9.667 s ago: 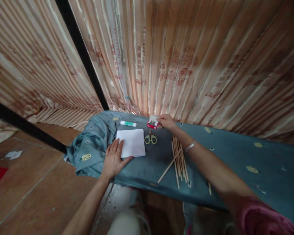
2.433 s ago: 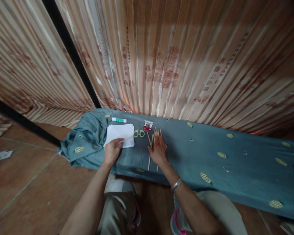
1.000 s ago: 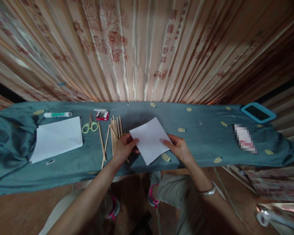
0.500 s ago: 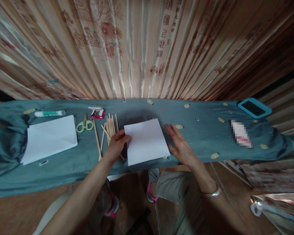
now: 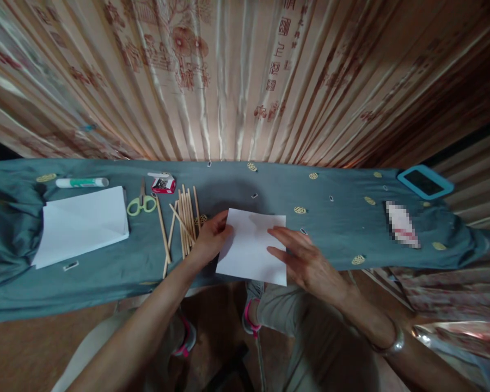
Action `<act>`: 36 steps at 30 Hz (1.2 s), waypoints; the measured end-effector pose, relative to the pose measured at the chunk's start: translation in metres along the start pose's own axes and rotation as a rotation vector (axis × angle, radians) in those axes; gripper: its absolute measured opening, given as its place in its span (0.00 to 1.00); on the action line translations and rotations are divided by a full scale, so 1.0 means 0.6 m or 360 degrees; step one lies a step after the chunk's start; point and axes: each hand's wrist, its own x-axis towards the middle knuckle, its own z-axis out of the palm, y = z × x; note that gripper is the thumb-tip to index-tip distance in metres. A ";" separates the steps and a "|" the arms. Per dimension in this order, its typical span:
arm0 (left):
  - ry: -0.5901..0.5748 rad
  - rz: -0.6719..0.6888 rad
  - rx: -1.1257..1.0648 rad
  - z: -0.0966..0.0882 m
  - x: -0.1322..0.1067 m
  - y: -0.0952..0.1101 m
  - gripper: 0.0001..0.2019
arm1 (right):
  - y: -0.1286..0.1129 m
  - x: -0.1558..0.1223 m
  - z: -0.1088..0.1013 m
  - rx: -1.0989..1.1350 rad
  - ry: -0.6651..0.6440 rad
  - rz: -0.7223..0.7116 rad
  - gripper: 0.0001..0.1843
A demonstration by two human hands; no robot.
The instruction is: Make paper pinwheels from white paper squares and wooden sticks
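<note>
While I look through the head camera, the only view I have, I find the sheet [image 5: 251, 250] between both hands, at the near edge of the blue-green cloth [image 5: 228, 188]. Its lower right corner reaches past that edge; I cannot tell whether any of the sheet rests on the cloth. I see the left hand [image 5: 210, 238] pinching the sheet's left side, thumb on top and the other fingers partly hidden. The right hand [image 5: 308, 258] is loosely spread, its fingertips over the sheet's right part; I cannot tell whether they press on it or only hover. A bracelet [image 5: 394, 340] circles the right wrist.

Just left of the left hand I have the sticks [image 5: 184, 223], mostly side by side, with one crossing the bunch aslant and two more apart at its left. Beyond their far ends I see a red box [image 5: 163, 186] with its flap up, its contents too small to make out. The scissors [image 5: 142, 204] lie beside it, green handles toward me. Farther left I find the paper stack [image 5: 85, 226], with a glue stick [image 5: 81, 182] behind it. Well off to the right lie a blue-framed tablet [image 5: 425, 182] and a pixelated pale thing [image 5: 402, 224]. The curtain [image 5: 240, 81] hangs behind everything.
</note>
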 end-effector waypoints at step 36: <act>-0.0152 0.0933 0.1292 -0.016 -0.116 -0.032 0.19 | 0.074 0.169 0.050 0.0713 -0.0538 0.0619 0.14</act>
